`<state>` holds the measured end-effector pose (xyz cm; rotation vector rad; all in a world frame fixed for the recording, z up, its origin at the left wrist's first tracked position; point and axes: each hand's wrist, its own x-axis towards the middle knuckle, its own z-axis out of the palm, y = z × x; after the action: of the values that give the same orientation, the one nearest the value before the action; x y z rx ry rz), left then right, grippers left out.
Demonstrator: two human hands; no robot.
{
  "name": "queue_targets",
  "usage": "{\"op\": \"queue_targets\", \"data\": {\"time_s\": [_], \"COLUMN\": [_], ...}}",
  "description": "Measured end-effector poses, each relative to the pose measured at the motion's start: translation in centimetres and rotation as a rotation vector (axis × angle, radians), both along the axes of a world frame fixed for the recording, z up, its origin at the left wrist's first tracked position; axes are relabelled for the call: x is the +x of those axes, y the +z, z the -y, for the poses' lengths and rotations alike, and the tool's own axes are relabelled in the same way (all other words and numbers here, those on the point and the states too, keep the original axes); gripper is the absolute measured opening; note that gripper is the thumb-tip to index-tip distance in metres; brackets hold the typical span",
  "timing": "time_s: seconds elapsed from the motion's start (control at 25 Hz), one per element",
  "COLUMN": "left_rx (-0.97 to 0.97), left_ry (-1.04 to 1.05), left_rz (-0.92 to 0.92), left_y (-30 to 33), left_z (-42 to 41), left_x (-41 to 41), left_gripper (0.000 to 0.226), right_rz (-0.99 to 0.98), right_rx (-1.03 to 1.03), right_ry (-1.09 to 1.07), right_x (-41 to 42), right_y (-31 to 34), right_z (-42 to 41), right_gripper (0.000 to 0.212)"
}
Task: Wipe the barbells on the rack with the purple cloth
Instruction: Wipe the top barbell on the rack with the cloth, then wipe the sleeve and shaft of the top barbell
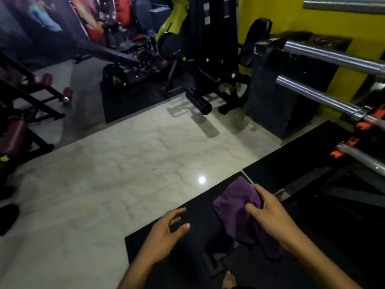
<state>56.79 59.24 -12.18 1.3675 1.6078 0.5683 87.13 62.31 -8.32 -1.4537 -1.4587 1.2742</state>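
Note:
The purple cloth hangs crumpled from my right hand, which grips it from above over the black floor mat. My left hand is beside it to the left, fingers spread and relaxed, holding nothing. Several chrome barbells lie on the rack at the right edge: one high up, one below it, another lower, and a low one with orange clips. Both hands are well below and left of the bars, touching none of them.
A black rack block holds the bar ends. A black and green weight machine stands behind, its roller jutting over the pale marble floor. Benches with maroon pads stand at the left. A yellow wall backs the rack.

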Motion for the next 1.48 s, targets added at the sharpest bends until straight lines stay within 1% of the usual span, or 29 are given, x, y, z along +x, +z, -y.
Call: {"op": "queue_targets", "data": {"time_s": [0.08, 0.16, 0.2, 0.24, 0.36, 0.56, 0.64, 0.72, 0.8, 0.84, 0.92, 1.0, 1.08, 1.16, 1.2, 1.24, 1.32, 1.36, 1.44, 1.48], "left_rx": [-0.013, 0.005, 0.022, 0.032, 0.029, -0.034, -0.053, -0.051, -0.05, -0.041, -0.009, 0.023, 0.078, 0.144, 0.182, 0.229, 0.416, 0.527, 0.721, 0.835], "left_ry": [-0.043, -0.079, -0.076, -0.067, -0.11, -0.278, -0.373, -0.456, -0.539, -0.585, -0.664, -0.766, -0.877, -1.012, -1.081, -1.154, -1.318, -1.363, -1.431, -1.445], "left_rz": [-0.043, -0.082, -0.088, -0.079, -0.006, 0.127, 0.155, 0.157, 0.154, 0.145, 0.127, 0.137, 0.154, 0.15, 0.149, 0.145, 0.162, 0.169, 0.195, 0.198], "left_y": [1.1, 2.4, 2.9, 3.1, 3.2, 0.6, -0.1, -0.4, 0.1, 0.7, 1.9, 3.4, 5.4, 7.6, 9.0, 10.5, 15.1, 17.3, 23.1, 25.7], "left_z": [-2.7, -5.8, -7.4, -9.1, -14.3, -22.2, -26.3, -31.4, -36.4, -38.8, -42.7, -45.6, -47.2, -48.2, -48.7, -49.4, -51.1, -51.9, -53.2, -53.8], "left_x": [-2.1, -3.9, -4.6, -5.2, -5.4, -4.2, -4.4, -5.3, -6.0, -6.0, -4.9, -2.8, 0.2, 4.3, 6.6, 8.9, 15.1, 17.7, 23.4, 26.1], "left_gripper": [0.047, 0.045, 0.044, 0.042, 0.038, 0.037, 0.038, 0.039, 0.039, 0.039, 0.037, 0.039, 0.041, 0.042, 0.044, 0.046, 0.049, 0.049, 0.05, 0.051], "right_rz": [-0.058, -0.114, -0.13, -0.159, -0.246, -0.262, -0.267, -0.257, -0.22, -0.169, -0.037, 0.048, 0.1, 0.124, 0.129, 0.153, 0.261, 0.326, 0.47, 0.512], "right_rx": [0.024, 0.058, 0.088, 0.117, 0.145, 0.1, 0.102, 0.096, 0.114, 0.141, 0.211, 0.257, 0.299, 0.337, 0.35, 0.367, 0.447, 0.485, 0.563, 0.591], "right_ry": [-0.038, -0.079, -0.107, -0.154, -0.359, -0.586, -0.737, -0.88, -0.964, -0.983, -0.978, -0.983, -1.023, -1.11, -1.155, -1.202, -1.3, -1.325, -1.389, -1.424], "right_x": [-2.5, -4.3, -5.0, -5.4, -5.9, -5.3, -5.8, -7.3, -9.3, -10.2, -11.4, -11.9, -11.5, -9.6, -8.3, -6.7, -2.2, -0.2, 4.2, 6.7], "right_y": [-0.6, -0.8, -0.7, -0.7, -0.9, -0.5, -0.6, 0.0, 0.7, 1.3, 3.0, 4.6, 6.2, 7.7, 8.7, 10.0, 13.5, 15.4, 19.9, 21.8], "right_z": [-2.3, -3.9, -4.6, -5.2, -7.4, -11.2, -13.0, -15.0, -17.1, -18.0, -19.7, -20.8, -20.8, -20.3, -20.2, -20.1, -20.1, -20.2, -20.2, -20.1], "right_gripper": [0.027, 0.011, 0.011, 0.015, 0.014, 0.008, 0.01, 0.016, 0.019, 0.018, 0.008, 0.01, 0.007, 0.007, 0.011, 0.019, 0.04, 0.042, 0.036, 0.036]}}
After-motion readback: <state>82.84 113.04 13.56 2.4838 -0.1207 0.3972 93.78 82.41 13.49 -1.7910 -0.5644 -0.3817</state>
